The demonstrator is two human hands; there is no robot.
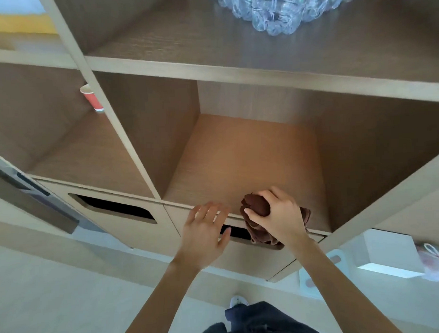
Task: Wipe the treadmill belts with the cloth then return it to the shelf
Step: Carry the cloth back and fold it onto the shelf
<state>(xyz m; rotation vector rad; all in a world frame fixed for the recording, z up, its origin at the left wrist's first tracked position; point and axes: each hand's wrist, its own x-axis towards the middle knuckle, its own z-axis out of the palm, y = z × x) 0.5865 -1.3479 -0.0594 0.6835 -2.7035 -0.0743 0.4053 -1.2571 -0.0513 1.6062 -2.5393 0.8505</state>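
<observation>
Right hand [280, 214] grip wrapped round bunched cloth [257, 206] at shelf [238, 153] front edge, left hand [205, 231] spread, empty, beside it — cloth being fetched or put back, cannot tell; wiping status unknown.

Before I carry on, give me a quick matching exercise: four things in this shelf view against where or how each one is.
Things:
1. cloth
2. paper cup
3. plastic bottles
4. left hand

Places or states:
A. on the upper shelf
B. in the left compartment
C. gripped by the right hand at the front edge of the middle compartment
D. open, holding nothing

Pairs: 1-C, 2-B, 3-A, 4-D
</observation>
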